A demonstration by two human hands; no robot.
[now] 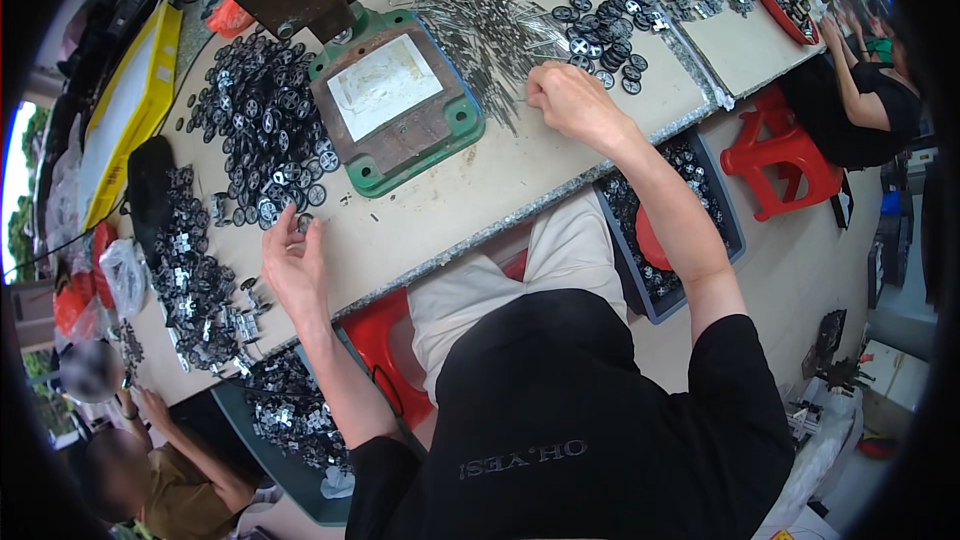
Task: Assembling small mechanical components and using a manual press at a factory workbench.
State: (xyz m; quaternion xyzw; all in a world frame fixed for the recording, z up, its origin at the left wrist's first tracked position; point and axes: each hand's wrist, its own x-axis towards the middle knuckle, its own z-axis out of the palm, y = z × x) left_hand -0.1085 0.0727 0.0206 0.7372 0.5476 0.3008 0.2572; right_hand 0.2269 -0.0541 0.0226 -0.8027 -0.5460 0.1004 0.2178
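Where wheels (268, 105) are heaped: plenty left, seemingly; done part unclear
Left hand (294, 265): half-curled, hold can't be told
Right hand (582, 108): narrower, ditto

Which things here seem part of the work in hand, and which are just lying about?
Likely in use, judging by nearness:
black wheels, by the left hand
metal rods, by the right hand
green-edged fixture, between both

Probably lying about:
yellow crate
plastic bag

TEXT | short grey lettering (523, 459) | on black shirt (590, 380) | upside down
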